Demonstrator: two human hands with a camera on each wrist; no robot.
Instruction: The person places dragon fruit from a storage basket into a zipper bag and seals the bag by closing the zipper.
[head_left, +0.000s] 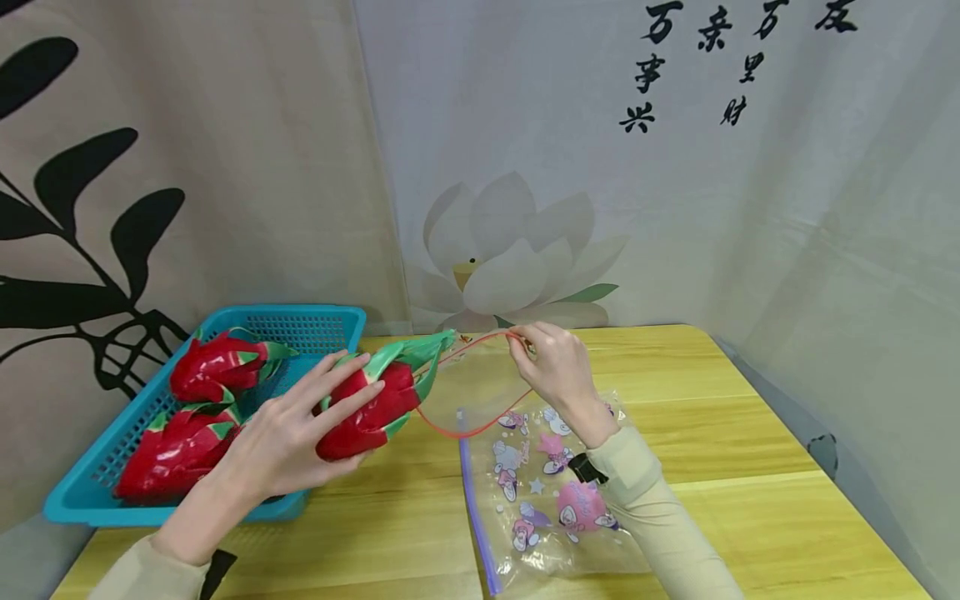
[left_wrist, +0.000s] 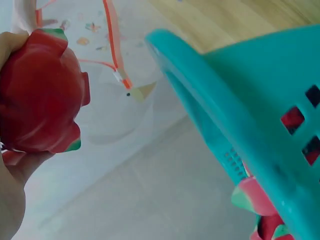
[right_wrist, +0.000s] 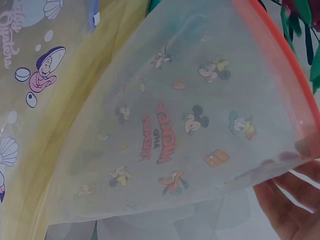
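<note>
Head view: nearest, on the wooden table [head_left: 757, 492], a purple-edged bag [head_left: 536, 508] lay flat beneath the right forearm. The left hand [head_left: 288, 433] wrapped spread fingers round a dragon fruit [head_left: 390, 400], its leafy end towards the red-rimmed bag [right_wrist: 185, 137] — whether any part was inside, I could not tell. The right hand [head_left: 561, 371] pinched that bag's rim, seemingly to hold the mouth wide. Leftward, a blue basket [head_left: 318, 329] held two more fruits [head_left: 183, 450] — probably placed for easy reach. Behind hung a printed curtain [head_left: 495, 108].
</note>
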